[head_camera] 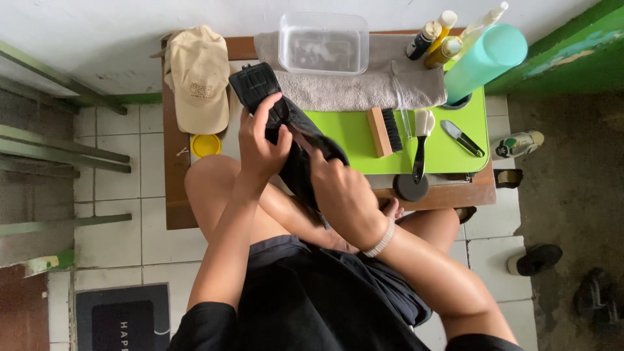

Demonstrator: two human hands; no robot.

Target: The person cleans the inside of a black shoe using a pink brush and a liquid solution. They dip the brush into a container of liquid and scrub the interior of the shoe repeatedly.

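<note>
At one o'clock on the table stand a dark bottle (422,40) with a pale label, two yellow bottles (444,52) and a clear spray bottle (484,21). At three o'clock a green-and-white can (518,143) lies on the floor. At seven o'clock, a dark doormat (122,317) with white lettering.

A small brown wooden table (174,195) stands on white floor tiles (117,240). A beige cloth cap (198,78) lies at its far left corner, with a round yellow lid (206,145) just nearer the front. A grey towel (364,88) runs along the far edge. A bright green plastic mat (354,133) covers the right part, reaching the right edge. A round black lid (411,188) sits at the front edge.
</note>
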